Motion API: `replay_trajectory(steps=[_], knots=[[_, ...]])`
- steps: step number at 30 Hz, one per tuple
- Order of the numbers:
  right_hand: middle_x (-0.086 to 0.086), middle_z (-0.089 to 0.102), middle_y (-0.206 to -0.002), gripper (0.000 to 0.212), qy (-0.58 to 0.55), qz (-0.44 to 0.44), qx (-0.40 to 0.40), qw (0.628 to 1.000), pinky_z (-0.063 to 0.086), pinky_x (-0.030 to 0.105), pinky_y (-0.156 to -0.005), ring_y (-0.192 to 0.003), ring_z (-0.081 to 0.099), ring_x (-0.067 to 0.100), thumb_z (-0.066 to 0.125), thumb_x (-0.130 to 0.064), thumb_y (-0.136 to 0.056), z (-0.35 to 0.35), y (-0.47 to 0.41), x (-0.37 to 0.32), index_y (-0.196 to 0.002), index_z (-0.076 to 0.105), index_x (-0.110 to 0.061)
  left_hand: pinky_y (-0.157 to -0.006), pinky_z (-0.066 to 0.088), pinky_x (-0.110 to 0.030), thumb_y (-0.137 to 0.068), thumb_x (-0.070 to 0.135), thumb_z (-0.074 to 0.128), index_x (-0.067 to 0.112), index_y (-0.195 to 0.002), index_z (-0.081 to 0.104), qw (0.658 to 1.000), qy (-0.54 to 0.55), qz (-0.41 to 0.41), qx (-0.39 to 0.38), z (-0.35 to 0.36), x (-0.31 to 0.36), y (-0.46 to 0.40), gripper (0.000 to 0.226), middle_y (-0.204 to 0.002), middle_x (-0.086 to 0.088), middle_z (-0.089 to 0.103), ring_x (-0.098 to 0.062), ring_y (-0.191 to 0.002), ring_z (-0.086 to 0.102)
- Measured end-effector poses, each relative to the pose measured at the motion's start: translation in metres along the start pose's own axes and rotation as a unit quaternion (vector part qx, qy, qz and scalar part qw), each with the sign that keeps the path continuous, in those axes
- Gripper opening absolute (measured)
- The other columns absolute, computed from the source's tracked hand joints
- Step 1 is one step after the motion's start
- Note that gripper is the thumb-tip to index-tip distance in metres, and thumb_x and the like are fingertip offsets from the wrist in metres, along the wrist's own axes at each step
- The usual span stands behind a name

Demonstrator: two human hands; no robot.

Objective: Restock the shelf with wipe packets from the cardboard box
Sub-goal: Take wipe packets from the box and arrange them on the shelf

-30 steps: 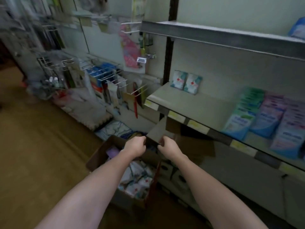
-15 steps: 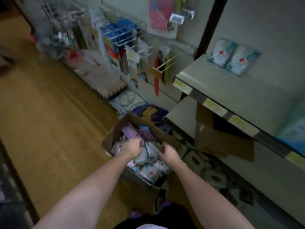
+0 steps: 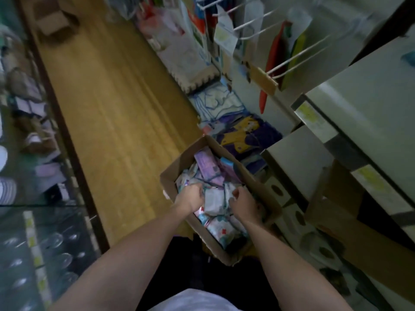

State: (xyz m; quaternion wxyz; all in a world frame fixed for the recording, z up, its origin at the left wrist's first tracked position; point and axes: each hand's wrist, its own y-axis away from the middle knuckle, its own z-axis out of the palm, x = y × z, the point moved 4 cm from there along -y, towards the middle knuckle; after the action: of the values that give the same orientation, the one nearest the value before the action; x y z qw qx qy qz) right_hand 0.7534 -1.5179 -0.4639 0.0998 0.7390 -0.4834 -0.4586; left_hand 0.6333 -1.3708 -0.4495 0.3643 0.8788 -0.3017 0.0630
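On the wooden aisle floor (image 3: 116,113), cardboard box (image 3: 170,182); both hands' grip among wipe packets (image 3: 214,202) unclear.

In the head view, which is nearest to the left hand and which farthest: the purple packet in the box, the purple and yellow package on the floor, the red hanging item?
1. purple packet, in the box beyond the left hand.
2. purple and yellow package, on the floor past the box.
3. red hanging item, up on the hooks.

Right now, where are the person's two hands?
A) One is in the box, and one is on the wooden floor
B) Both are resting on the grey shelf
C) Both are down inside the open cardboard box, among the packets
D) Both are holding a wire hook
C: the left hand and the right hand both reach into the cardboard box, among the wipe packets.
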Motion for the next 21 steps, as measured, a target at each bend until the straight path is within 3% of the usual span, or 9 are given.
replay_trajectory(steps=[3,6,10,12,14,16,19,21], knots=[[0.006,0.059,-0.113,0.024,-0.006,0.005,0.0,1.0,0.039,0.027,-0.08,-0.108,0.057,0.027,0.061,-0.017,-0.09,0.005,-0.021,-0.011,-0.114,0.057,-0.012,-0.061,0.033,-0.032,-0.088,0.01,0.048,0.01,-0.082,0.046,1.0,0.02,-0.012,-0.003,0.001,-0.002,-0.016,0.007,-0.08,-0.01,0.053,-0.034,-0.084,0.057],[0.006,0.056,-0.122,0.033,-0.018,0.028,-0.004,0.999,0.048,0.037,-0.092,-0.113,0.056,0.027,0.062,-0.022,-0.09,0.013,-0.045,-0.017,-0.122,0.054,-0.017,-0.064,0.036,-0.032,-0.09,0.013,0.051,0.012,-0.083,0.046,0.997,0.062,-0.041,0.003,0.002,-0.007,-0.044,0.009,-0.086,-0.014,0.059,-0.033,-0.084,0.057],[0.005,0.049,-0.139,0.054,-0.023,0.045,0.055,0.997,0.046,0.041,-0.102,-0.126,0.051,0.025,0.062,-0.021,-0.089,0.023,-0.071,-0.024,-0.14,0.045,-0.017,-0.067,0.045,-0.036,-0.088,0.013,0.055,0.013,-0.089,0.055,0.987,0.145,-0.072,0.006,0.009,-0.022,-0.088,0.001,-0.089,-0.014,0.065,-0.032,-0.083,0.061],[0.007,0.044,-0.147,0.062,-0.032,0.066,0.074,0.995,0.043,0.042,-0.107,-0.132,0.046,0.026,0.061,-0.017,-0.088,0.029,-0.083,-0.027,-0.146,0.039,-0.014,-0.066,0.04,-0.033,-0.089,0.01,0.055,0.013,-0.087,0.052,0.985,0.158,-0.065,-0.009,0.011,-0.026,-0.11,0.005,-0.094,-0.018,0.065,-0.034,-0.09,0.062],[0.01,0.044,-0.145,0.061,-0.019,0.077,0.087,0.993,0.044,0.042,-0.105,-0.129,0.048,0.029,0.06,-0.017,-0.087,0.039,-0.096,-0.029,-0.144,0.039,-0.014,-0.069,0.038,-0.029,-0.09,0.009,0.055,0.01,-0.094,0.056,0.98,0.177,-0.092,-0.025,0.009,-0.03,-0.134,0.004,-0.102,-0.019,0.065,-0.033,-0.099,0.061],[0.011,0.047,-0.137,0.051,0.008,0.089,0.121,0.989,0.047,0.04,-0.099,-0.123,0.051,0.031,0.06,-0.016,-0.089,0.045,-0.106,-0.033,-0.136,0.043,-0.012,-0.082,0.042,-0.03,-0.091,0.01,0.055,0.003,-0.109,0.059,0.972,0.194,-0.129,-0.034,0.013,-0.037,-0.16,0.019,-0.114,-0.019,0.062,-0.032,-0.109,0.058],[0.014,0.048,-0.129,0.038,0.05,0.116,0.167,0.978,0.046,0.04,-0.093,-0.119,0.05,0.032,0.058,-0.016,-0.091,0.055,-0.117,-0.036,-0.127,0.047,-0.008,-0.088,0.047,-0.036,-0.091,0.015,0.055,-0.002,-0.124,0.053,0.964,0.203,-0.171,-0.036,0.024,-0.048,-0.188,0.037,-0.12,-0.021,0.06,-0.034,-0.112,0.058],[0.015,0.048,-0.13,0.04,0.09,0.125,0.141,0.978,0.044,0.04,-0.094,-0.12,0.049,0.033,0.058,-0.018,-0.092,0.067,-0.123,-0.031,-0.13,0.048,-0.009,-0.092,0.047,-0.037,-0.091,0.02,0.058,0.0,-0.135,0.046,0.952,0.218,-0.214,-0.018,0.032,-0.055,-0.2,0.049,-0.128,-0.02,0.058,-0.033,-0.117,0.057]])
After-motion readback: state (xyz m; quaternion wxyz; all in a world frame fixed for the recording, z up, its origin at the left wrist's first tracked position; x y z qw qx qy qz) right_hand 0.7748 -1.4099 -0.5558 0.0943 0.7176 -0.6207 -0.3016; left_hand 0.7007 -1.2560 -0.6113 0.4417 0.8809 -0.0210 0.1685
